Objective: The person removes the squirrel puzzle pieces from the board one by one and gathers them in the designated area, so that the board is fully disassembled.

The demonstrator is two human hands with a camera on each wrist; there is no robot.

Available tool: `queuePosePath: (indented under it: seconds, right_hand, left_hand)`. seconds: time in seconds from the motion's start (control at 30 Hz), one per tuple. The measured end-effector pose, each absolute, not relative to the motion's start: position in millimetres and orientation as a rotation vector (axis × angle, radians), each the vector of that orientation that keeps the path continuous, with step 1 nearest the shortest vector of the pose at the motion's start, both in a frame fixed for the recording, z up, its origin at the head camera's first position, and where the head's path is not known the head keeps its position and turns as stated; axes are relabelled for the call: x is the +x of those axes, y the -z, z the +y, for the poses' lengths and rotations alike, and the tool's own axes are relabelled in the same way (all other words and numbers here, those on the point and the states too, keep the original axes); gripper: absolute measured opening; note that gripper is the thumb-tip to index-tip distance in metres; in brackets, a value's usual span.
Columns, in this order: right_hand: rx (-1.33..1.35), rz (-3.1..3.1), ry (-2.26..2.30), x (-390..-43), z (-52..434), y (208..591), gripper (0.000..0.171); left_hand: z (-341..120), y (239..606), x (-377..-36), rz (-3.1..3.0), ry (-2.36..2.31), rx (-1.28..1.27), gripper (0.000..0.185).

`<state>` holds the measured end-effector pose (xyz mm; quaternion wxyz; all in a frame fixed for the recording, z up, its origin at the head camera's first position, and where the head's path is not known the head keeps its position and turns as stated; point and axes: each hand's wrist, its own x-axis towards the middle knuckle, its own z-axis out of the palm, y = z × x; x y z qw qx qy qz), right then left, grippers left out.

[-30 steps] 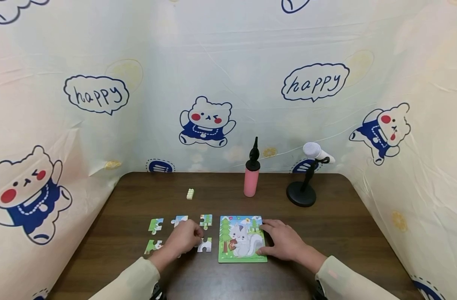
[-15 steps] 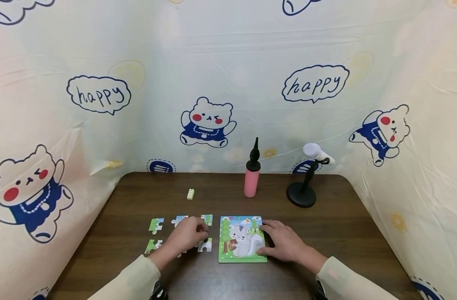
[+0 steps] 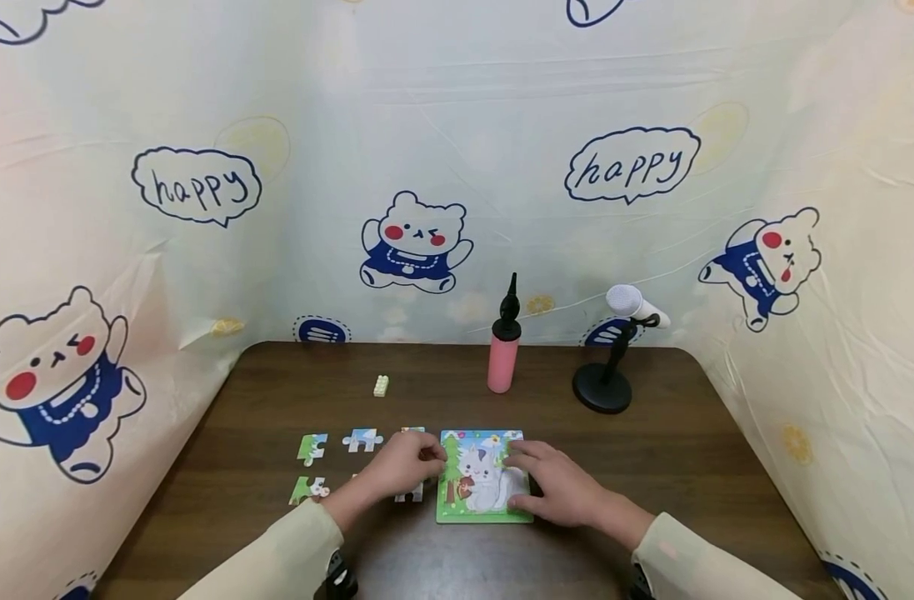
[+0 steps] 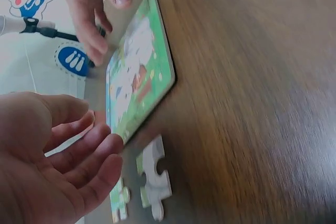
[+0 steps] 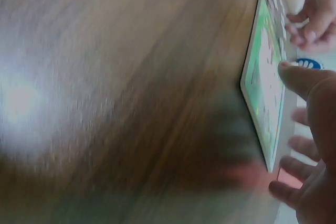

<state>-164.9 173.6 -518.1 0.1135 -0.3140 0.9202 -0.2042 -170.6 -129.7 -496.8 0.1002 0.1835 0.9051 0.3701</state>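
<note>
A square puzzle board (image 3: 485, 479) w/ green rim and a white squirrel pic, pine tree on its left, is seen lying flat in the lower centre of the head view on the dark wood table (image 3: 696, 467). The right hand (image 3: 557, 487) is laid over the board's right half, fingers spread and fairly straight. The left hand (image 3: 400, 467) is held at the board's left edge, fingers loosely curled; nothing seems pinched in it, though the wrist view is blurred. Loose puzzle pieces (image 3: 312, 447) are scattered left of the board, one (image 4: 153, 179) just beside its near corner. A pink pump (image 3: 503, 350) and mic stand (image 3: 610, 367) are set farther up the frame.
</note>
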Motion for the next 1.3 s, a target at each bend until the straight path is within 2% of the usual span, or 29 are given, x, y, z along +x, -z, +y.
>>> queuePosePath:
  seconds: [0.27,0.77,1.3]
  right_hand:
    - [-1.14,2.585,0.633,-151,155,519,0.052]
    - [-1.337,2.563,0.557,-142,155,533,0.04]
    - [-1.312,2.566,0.5,-139,154,529,0.04]
  left_hand:
    - [-115,499,-176,2.596,-1.106,0.593,0.009]
    - [-105,504,-174,2.556,-1.05,0.515,0.004]
    - [-106,502,-168,2.565,-1.004,0.532,0.007]
